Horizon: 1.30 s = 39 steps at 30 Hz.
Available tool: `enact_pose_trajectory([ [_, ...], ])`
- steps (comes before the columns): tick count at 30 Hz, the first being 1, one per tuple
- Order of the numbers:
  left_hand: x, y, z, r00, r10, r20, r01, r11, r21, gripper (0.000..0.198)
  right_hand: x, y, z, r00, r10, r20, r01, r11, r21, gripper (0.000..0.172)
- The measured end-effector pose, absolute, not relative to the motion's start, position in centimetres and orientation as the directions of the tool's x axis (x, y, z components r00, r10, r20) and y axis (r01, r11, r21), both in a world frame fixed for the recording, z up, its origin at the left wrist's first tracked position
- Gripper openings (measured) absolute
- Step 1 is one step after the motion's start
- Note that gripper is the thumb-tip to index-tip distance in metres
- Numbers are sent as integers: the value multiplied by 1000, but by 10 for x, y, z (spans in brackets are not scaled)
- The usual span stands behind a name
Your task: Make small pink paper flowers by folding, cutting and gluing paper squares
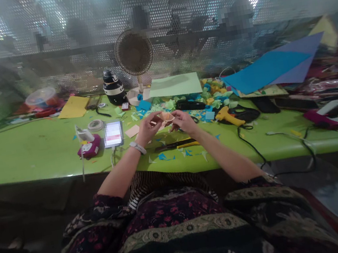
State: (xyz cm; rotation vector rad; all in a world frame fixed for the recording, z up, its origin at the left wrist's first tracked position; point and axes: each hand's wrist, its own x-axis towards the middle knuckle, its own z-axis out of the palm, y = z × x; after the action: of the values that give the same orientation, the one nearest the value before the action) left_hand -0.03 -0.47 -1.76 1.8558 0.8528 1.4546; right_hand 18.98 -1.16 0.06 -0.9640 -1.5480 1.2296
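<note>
Pinching paper (166, 117) between fingertips of left hand (147, 129) and right hand (185, 122), above table (30, 155); probably best held taut, worked slowly.

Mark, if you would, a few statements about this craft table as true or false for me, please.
1. The left hand and the right hand both hold the peach paper piece. True.
2. The yellow glue gun lies left of the phone. False: it lies to the right of both hands, and the phone is to their left.
3. A white watch sits on the left wrist. True.
4. The fan stands at the near edge of the green table. False: it stands at the far edge.
</note>
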Motion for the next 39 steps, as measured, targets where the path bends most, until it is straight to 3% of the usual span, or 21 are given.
enact_pose_trajectory([
  [9,1,-6,-11,237,934,265,-152,-234,960,37,188,-13,0,-355,920,166,20,186,-982,47],
  [19,2,-11,-4,195,964,180,-197,-142,970,34,201,-7,7,-342,919,196,191,273,-943,32],
  [25,2,-14,-1,182,976,123,-156,-95,983,31,258,5,41,-87,967,241,378,256,-890,22],
  [27,2,-13,-1,162,979,122,-158,-97,983,30,284,4,48,28,953,302,624,220,-750,18],
  [29,2,-12,0,138,983,123,-160,-101,982,29,308,-2,49,77,943,325,882,88,-464,25],
  [31,3,-12,1,125,985,120,-161,-99,982,28,326,-13,45,129,958,258,979,-82,-184,32],
  [33,4,-12,1,116,986,117,-166,-97,981,29,337,-23,39,163,975,149,986,-166,5,36],
  [36,4,-13,1,116,986,121,-181,-99,978,31,342,-33,28,174,977,126,976,-188,111,43],
  [39,4,-14,1,119,984,131,-193,-106,975,29,343,-34,20,223,960,171,965,-242,101,52],
])
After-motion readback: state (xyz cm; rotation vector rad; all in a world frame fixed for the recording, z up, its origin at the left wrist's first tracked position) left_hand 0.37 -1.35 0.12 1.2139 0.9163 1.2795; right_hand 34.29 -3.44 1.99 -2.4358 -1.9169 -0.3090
